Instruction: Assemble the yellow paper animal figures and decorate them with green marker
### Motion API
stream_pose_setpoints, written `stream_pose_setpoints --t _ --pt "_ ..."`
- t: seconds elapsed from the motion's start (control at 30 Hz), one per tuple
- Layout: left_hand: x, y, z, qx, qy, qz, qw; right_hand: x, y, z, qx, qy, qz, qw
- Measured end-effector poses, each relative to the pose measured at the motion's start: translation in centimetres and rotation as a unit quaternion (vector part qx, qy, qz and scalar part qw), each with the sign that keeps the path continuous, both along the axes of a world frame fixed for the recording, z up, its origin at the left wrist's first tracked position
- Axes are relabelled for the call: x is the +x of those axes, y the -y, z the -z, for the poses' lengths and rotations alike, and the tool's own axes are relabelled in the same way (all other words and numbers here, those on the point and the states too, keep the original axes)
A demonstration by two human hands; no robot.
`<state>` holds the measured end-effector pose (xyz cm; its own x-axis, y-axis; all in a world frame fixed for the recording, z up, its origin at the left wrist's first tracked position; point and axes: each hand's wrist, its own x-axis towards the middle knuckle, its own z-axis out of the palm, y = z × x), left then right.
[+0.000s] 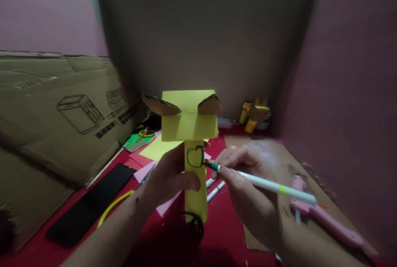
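Note:
A yellow paper figure is upright in the middle, with a folded yellow head, two brown cardboard ears and a black curled piece at its lower end. My left hand is wrapped round its narrow body, thumb across the front. My right hand grips a white marker with a green tip. That tip touches the right edge of a dark green rounded outline on the upper body. The fingers behind the body are partly hidden.
A black phone and a large cardboard box lie left. Coloured paper sheets are behind my left hand. A pink glue gun rests on a brown board at right. A yellow-orange figure stands at the back.

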<state>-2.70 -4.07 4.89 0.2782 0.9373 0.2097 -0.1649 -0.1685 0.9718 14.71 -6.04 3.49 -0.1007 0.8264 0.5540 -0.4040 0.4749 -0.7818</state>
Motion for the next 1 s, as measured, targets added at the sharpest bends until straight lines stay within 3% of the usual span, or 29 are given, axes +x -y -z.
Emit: stream_pose_setpoints --t 0.23,0.5,0.73,1.0 --pt "-0.01 0.03 -0.23 0.003 -0.015 -0.008 1.000 -0.03 0.08 -0.23 0.005 0.019 0.013 1.000" --pt "0.03 0.18 -0.26 -0.011 0.004 0.018 1.000 0.01 -0.05 0.13 -0.003 0.012 -0.036 0.999" --pt "0.03 0.12 -0.19 0.001 -0.021 -0.012 1.000 0.06 -0.05 0.02 -0.005 0.003 0.004 1.000" --pt "0.02 0.04 -0.11 0.006 -0.031 -0.008 0.999 0.12 -0.15 0.10 -0.011 0.018 -0.016 1.000"
